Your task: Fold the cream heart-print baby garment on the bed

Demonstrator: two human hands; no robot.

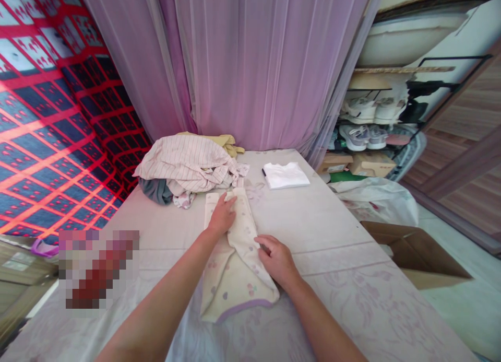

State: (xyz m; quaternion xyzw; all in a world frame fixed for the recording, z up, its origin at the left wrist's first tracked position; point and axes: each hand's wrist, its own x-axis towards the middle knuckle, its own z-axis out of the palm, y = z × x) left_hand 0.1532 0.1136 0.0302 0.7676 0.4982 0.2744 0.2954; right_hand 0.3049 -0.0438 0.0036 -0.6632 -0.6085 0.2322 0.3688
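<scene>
A small cream garment [246, 249], printed with hearts and cherries and trimmed in purple along its near edge, lies partly folded lengthwise on the covered table [329, 294]. My left hand [223, 215] rests flat on its far part, fingers stretched out. At the garment's right edge is my right hand [277, 258], its fingers curled and pinching the cloth. Beyond my left hand sits a heap of clothes with a pink striped garment [183, 161] on top. A folded white garment [287, 175] lies at the back right.
A purple curtain [266, 64] hangs behind the table. To the right are an open cardboard box [422, 252], a white plastic bag [379, 197] and a rack with shoes [358, 135]. Red-patterned fabric [50, 111] hangs at left. A blurred patch [96, 270] covers something at the left edge.
</scene>
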